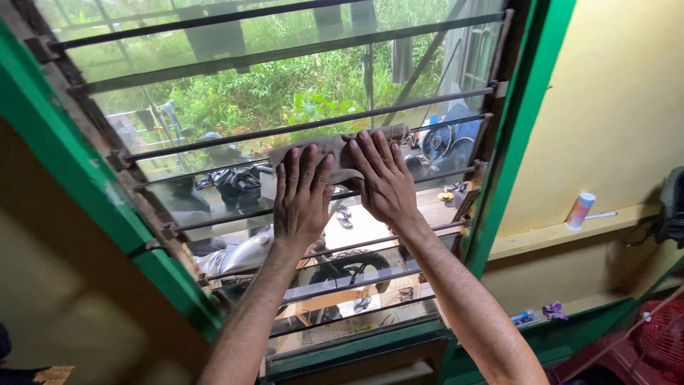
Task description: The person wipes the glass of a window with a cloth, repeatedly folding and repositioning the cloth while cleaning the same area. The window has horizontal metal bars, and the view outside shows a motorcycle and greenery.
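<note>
**2 hands flat on cloth at louvre window**

Left hand (303,196) and right hand (383,178) press open-palmed, fingers spread, gripping nothing, on a crumpled grey-brown soft cloth (335,151) against a horizontal glass louvre slat (214,117). Green-painted window frame (64,153) left of hands; yellow plaster wall (613,107) right.

Green-painted wooden window frame (68,167) runs diagonally across left and centre of frame, holding tilted glass louvre slats (285,60) in metal clips. Daylight comes through the glass; outside, green vegetation (299,78) at top centre, parked motorcycles (235,185) lower down. Pale yellow plastered wall (613,107) fills upper right. Yellow wall ledge (556,235) at right carries a white cylindrical can with red band (580,211). Red fan grille (659,335) sits in lower right corner. Wall at lower left is in shadow.
</note>
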